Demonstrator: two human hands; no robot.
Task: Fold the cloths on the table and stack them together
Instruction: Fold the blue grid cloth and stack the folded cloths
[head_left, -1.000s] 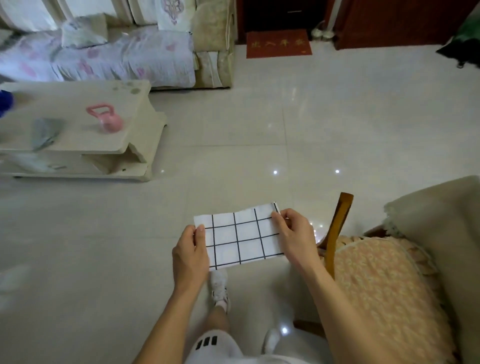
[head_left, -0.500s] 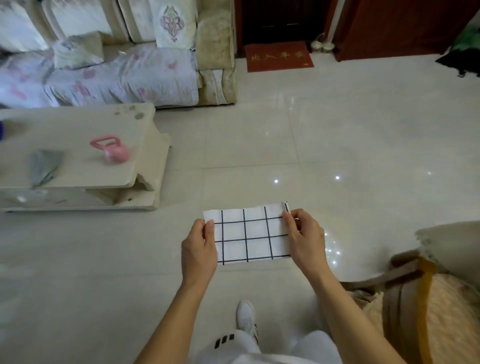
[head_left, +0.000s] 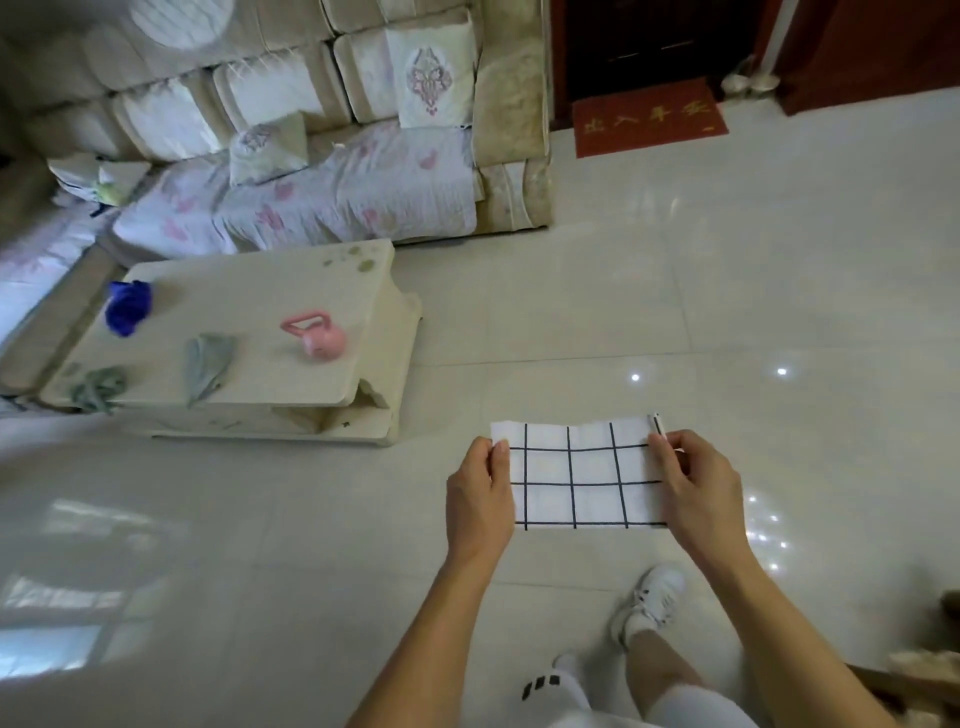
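Hands, left hand (head_left: 480, 496) and right hand (head_left: 693, 488), pinch checked cloth (head_left: 582, 475) ends (taut); judge: align edges before stacking on far-left table (head_left: 249, 291).

The person is wearing no sleeves that show: both forearms are running bare from the bottom edge up to the wrists, and the left hand (head_left: 480, 501) and right hand (head_left: 698, 493) are carrying no rings, watch or gloves that I can make out. Down at six o'clock, white shorts (head_left: 675, 709) are covering the legs, and a small black mark of short bars (head_left: 541, 685) is sitting on the left leg of them. At about five o'clock a white sneaker (head_left: 652, 597) with dark specks near the laces is showing on the pale floor, with a white sock (head_left: 635, 631) rising just above it.
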